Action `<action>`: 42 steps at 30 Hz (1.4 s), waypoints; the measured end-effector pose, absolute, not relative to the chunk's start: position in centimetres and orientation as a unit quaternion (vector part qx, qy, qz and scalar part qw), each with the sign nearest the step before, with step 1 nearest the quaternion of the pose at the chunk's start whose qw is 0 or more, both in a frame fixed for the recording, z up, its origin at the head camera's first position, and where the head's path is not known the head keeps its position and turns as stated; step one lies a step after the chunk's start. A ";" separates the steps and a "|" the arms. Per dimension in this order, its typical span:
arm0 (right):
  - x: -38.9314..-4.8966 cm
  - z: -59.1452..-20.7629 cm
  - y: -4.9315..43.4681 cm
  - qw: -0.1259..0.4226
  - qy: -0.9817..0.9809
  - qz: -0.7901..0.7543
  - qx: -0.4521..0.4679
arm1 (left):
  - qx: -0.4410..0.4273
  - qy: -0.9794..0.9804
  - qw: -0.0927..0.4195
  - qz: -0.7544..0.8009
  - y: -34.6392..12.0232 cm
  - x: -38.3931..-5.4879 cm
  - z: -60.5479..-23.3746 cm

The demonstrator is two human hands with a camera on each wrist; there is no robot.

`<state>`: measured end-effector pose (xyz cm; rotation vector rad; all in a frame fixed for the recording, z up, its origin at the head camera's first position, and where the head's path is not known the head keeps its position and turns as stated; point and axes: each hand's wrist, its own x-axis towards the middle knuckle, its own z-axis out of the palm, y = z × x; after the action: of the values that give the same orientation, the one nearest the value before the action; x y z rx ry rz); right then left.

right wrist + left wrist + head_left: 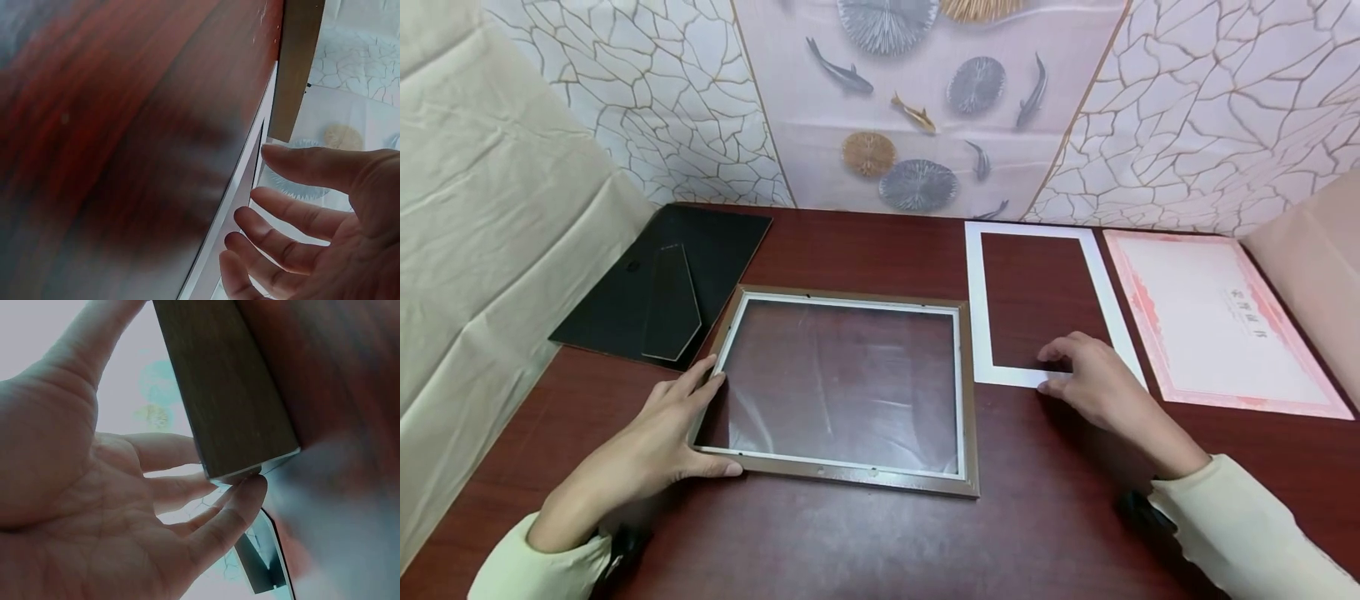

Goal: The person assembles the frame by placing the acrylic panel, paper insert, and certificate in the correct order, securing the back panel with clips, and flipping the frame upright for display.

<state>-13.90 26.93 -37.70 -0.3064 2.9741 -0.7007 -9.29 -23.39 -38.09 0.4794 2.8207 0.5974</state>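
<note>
A brown picture frame (974, 417) with a white inner edge and a clear pane (842, 383) lies flat on the table. My left hand (658, 437) holds its near left corner, thumb along the front edge and fingertips over the left side. In the left wrist view, fingers of the left hand (144, 487) reach round the end of the frame (231, 387). My right hand (1101, 383) is over the near edge of a white mat (981, 333), thumb and fingers parted. The right wrist view shows the right hand (312, 225) with nothing between its fingers, close to the mat (228, 209).
At the back left lies a black backing board (602, 300) with a fold-out stand (670, 304) on it. A pink-bordered certificate sheet (1217, 333) lies right of the mat. Patterned cloth (925, 108) rises behind the dark red table (865, 542).
</note>
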 end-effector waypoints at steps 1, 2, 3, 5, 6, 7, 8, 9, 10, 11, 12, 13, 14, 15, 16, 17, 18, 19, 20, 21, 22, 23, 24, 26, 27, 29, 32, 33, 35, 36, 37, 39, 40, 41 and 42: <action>-14.0 -37.8 27.0 0.037 0.968 -0.226 -0.104 | 0.163 0.959 0.110 0.203 -23.4 -9.4 -38.0; -14.0 -37.8 27.0 0.039 0.968 -0.224 -0.106 | 0.163 0.959 0.110 0.202 -23.4 -9.6 -38.0; -14.1 -37.9 27.0 0.039 0.968 -0.222 -0.110 | 0.163 0.959 0.110 0.202 -23.3 -9.8 -37.9; -14.2 -37.9 27.1 0.039 0.967 -0.222 -0.116 | 0.165 0.959 0.109 0.201 -23.3 -10.0 -37.8; -14.3 -38.0 27.1 0.038 0.967 -0.223 -0.118 | 0.166 0.960 0.109 0.200 -23.3 -10.2 -37.8; -14.4 -38.0 27.1 0.037 0.967 -0.223 -0.120 | 0.166 0.959 0.109 0.200 -23.3 -10.3 -37.7; -14.4 -38.1 27.1 0.036 0.966 -0.223 -0.122 | 0.167 0.959 0.108 0.201 -23.2 -10.4 -37.7; -14.5 -38.1 27.1 0.035 0.966 -0.223 -0.125 | 0.168 0.959 0.108 0.201 -23.2 -10.6 -37.7; -14.5 -38.1 27.1 0.034 0.966 -0.223 -0.126 | 0.169 0.959 0.107 0.201 -23.2 -10.7 -37.6; -14.6 -38.2 27.1 0.033 0.966 -0.224 -0.128 | 0.169 0.959 0.108 0.201 -23.2 -10.8 -37.6; -14.6 -38.2 27.2 0.032 0.965 -0.224 -0.130 | 0.169 0.959 0.109 0.200 -23.1 -10.9 -37.5; -14.7 -38.2 27.1 0.030 0.965 -0.224 -0.132 | 0.170 0.959 0.108 0.200 -23.1 -11.1 -37.5; -14.7 -38.3 27.2 0.029 0.965 -0.225 -0.134 | 0.172 0.959 0.107 0.197 -23.1 -11.2 -37.6; -14.7 -38.3 27.2 0.028 0.964 -0.226 -0.135 | 0.173 0.959 0.107 0.196 -23.1 -11.3 -37.6; -14.8 -38.3 27.2 0.026 0.964 -0.226 -0.137 | 0.172 0.959 0.109 0.195 -23.0 -11.5 -37.6; -14.8 -38.3 27.2 0.025 0.964 -0.227 -0.140 | 0.172 0.959 0.110 0.195 -23.0 -11.6 -37.5; -14.9 -38.4 27.2 0.024 0.963 -0.226 -0.142 | 0.172 0.959 0.110 0.195 -23.0 -11.7 -37.5; -14.9 -38.4 27.2 0.023 0.963 -0.225 -0.145 | 0.173 0.959 0.111 0.195 -23.0 -11.8 -37.5; -14.9 -38.4 27.3 0.022 0.963 -0.224 -0.148 | 0.171 0.959 0.114 0.196 -23.1 -11.9 -37.5; -15.0 -38.4 27.4 0.022 0.963 -0.222 -0.151 | 0.169 0.959 0.116 0.197 -23.0 -12.0 -37.4; -15.0 -38.5 27.4 0.021 0.963 -0.221 -0.155 | 0.168 0.959 0.118 0.197 -23.0 -12.0 -37.3; -15.0 -38.5 27.4 0.020 0.963 -0.220 -0.157 | 0.167 0.959 0.118 0.197 -23.0 -12.1 -37.3; -15.0 -38.5 27.4 0.018 0.963 -0.218 -0.160 | 0.168 0.959 0.117 0.197 -23.0 -12.2 -37.3; -15.1 -38.4 27.4 0.016 0.962 -0.217 -0.164 | 0.168 0.959 0.116 0.196 -23.0 -12.4 -37.3; -15.1 -38.3 27.3 0.016 0.962 -0.216 -0.165 | 0.168 0.959 0.116 0.195 -23.0 -12.5 -37.3; -15.1 -38.3 27.3 0.017 0.963 -0.214 -0.165 | 0.166 0.959 0.118 0.194 -23.0 -12.6 -37.3; -15.0 -38.1 27.3 0.024 0.966 -0.203 -0.160 | 0.164 0.959 0.121 0.195 -23.0 -12.6 -37.2; -15.0 -38.1 27.3 0.025 0.967 -0.199 -0.158 | 0.163 0.959 0.122 0.195 -23.0 -12.6 -37.2; -15.0 -37.9 27.3 0.029 0.969 -0.190 -0.153 | 0.164 0.959 0.122 0.196 -23.0 -12.6 -37.2; -15.0 -37.8 27.3 0.032 0.970 -0.189 -0.151 | 0.166 0.959 0.120 0.196 -23.0 -12.6 -37.3; -15.0 -37.7 27.3 0.035 0.970 -0.188 -0.149 | 0.167 0.959 0.119 0.195 -23.0 -12.6 -37.3; -15.1 -37.6 27.3 0.040 0.970 -0.187 -0.148 | 0.167 0.959 0.120 0.195 -23.0 -12.7 -37.3; -15.1 -37.5 27.3 0.041 0.970 -0.189 -0.151 | 0.166 0.959 0.120 0.195 -23.0 -12.7 -37.3; -15.1 -37.5 27.4 0.040 0.968 -0.193 -0.156 | 0.166 0.959 0.121 0.195 -23.0 -12.7 -37.3; -15.1 -37.5 27.5 0.039 0.966 -0.198 -0.162 | 0.167 0.959 0.120 0.194 -23.0 -12.7 -37.3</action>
<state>-15.12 27.48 -37.53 -0.4973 2.9622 -0.6065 -12.69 -23.01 -37.31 0.4888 2.8034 0.5678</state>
